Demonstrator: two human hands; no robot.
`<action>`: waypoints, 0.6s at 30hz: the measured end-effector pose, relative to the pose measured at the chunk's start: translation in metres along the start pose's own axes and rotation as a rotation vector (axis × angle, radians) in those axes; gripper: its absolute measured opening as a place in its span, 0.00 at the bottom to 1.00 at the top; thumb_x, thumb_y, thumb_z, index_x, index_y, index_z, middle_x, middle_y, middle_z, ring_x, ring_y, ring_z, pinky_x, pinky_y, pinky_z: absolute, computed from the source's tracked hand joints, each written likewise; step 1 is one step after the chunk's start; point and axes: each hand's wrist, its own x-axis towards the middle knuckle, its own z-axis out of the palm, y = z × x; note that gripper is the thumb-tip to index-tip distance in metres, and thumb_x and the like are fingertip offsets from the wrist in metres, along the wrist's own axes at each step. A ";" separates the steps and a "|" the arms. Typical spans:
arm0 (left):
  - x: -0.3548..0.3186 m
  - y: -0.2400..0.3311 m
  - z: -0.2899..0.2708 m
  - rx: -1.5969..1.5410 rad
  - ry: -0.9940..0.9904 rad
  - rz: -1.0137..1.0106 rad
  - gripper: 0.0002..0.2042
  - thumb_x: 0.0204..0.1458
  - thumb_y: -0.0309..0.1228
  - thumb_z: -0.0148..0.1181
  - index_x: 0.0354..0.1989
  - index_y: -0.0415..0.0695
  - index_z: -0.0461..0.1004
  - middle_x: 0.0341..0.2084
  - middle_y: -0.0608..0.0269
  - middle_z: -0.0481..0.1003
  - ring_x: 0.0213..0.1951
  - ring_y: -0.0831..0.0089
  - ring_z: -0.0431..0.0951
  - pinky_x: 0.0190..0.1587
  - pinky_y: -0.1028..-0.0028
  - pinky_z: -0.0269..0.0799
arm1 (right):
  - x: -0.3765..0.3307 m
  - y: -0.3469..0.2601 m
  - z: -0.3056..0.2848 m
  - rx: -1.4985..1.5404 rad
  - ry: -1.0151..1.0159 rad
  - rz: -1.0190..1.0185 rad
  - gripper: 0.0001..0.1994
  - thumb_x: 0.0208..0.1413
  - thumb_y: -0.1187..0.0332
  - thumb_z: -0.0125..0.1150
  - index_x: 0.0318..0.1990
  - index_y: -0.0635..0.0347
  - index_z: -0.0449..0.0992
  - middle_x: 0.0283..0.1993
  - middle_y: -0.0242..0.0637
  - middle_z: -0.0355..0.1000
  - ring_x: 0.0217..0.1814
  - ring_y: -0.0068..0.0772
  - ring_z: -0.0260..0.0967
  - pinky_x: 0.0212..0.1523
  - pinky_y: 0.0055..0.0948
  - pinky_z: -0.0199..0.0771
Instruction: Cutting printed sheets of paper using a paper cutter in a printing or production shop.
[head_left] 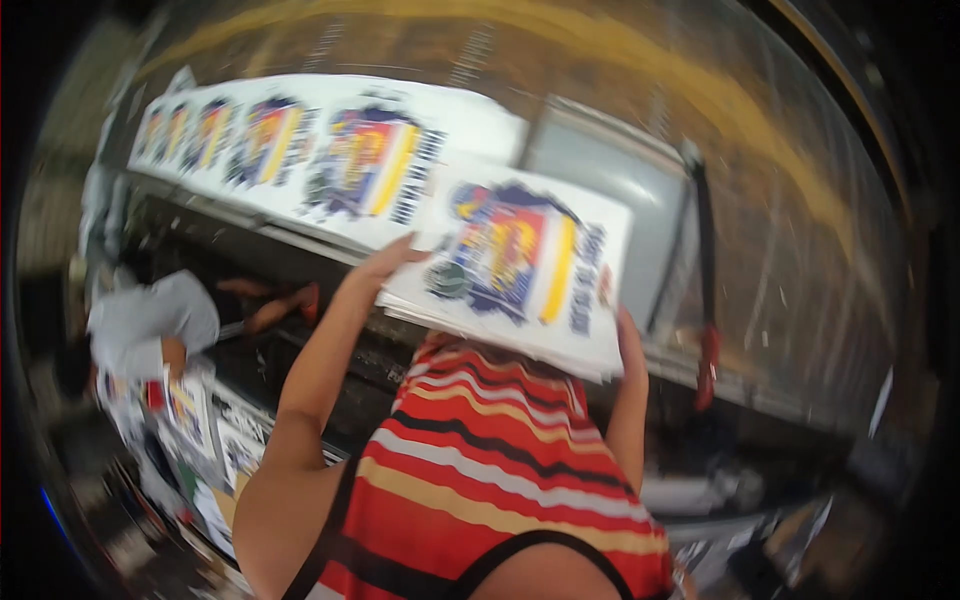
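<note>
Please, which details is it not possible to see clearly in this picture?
All in the head view:
Left grip: most fingers, hidden by the stack.
Right grip: most fingers, also hidden by the stack.
Stack's sheet count: edges blurred.
Small lettering on the row of sheets: blurred.
Co-worker: what they handle, too small and blurred.

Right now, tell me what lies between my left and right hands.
In the head view, a stack of printed white sheets spans between your left hand and right hand.
</note>
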 end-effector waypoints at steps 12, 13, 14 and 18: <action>-0.016 0.088 0.113 0.597 0.148 0.784 0.33 0.58 0.22 0.51 0.73 0.46 0.47 0.39 0.34 0.77 0.38 0.42 0.79 0.42 0.53 0.70 | -0.035 -0.066 0.108 -0.409 0.264 -0.693 0.31 0.64 0.71 0.62 0.71 0.66 0.58 0.65 0.48 0.67 0.59 0.35 0.69 0.58 0.33 0.72; -0.022 0.096 0.120 0.604 0.129 0.783 0.33 0.58 0.22 0.51 0.73 0.47 0.48 0.38 0.35 0.77 0.38 0.43 0.79 0.42 0.53 0.71 | -0.043 -0.073 0.112 -0.432 0.278 -0.753 0.32 0.65 0.68 0.62 0.72 0.66 0.55 0.66 0.50 0.64 0.60 0.36 0.69 0.57 0.35 0.74; -0.027 0.099 0.127 0.598 0.126 0.860 0.33 0.59 0.22 0.51 0.73 0.48 0.48 0.37 0.37 0.77 0.38 0.44 0.79 0.41 0.54 0.71 | -0.049 -0.075 0.114 -0.470 0.303 -0.743 0.32 0.65 0.68 0.62 0.72 0.66 0.55 0.66 0.50 0.64 0.60 0.36 0.69 0.57 0.35 0.74; -0.022 0.073 0.144 0.475 0.112 0.899 0.32 0.59 0.22 0.51 0.73 0.50 0.50 0.44 0.41 0.77 0.43 0.47 0.80 0.45 0.58 0.74 | -0.051 -0.057 0.101 -0.510 0.423 -1.053 0.35 0.66 0.64 0.61 0.74 0.63 0.50 0.70 0.54 0.59 0.62 0.42 0.69 0.58 0.39 0.78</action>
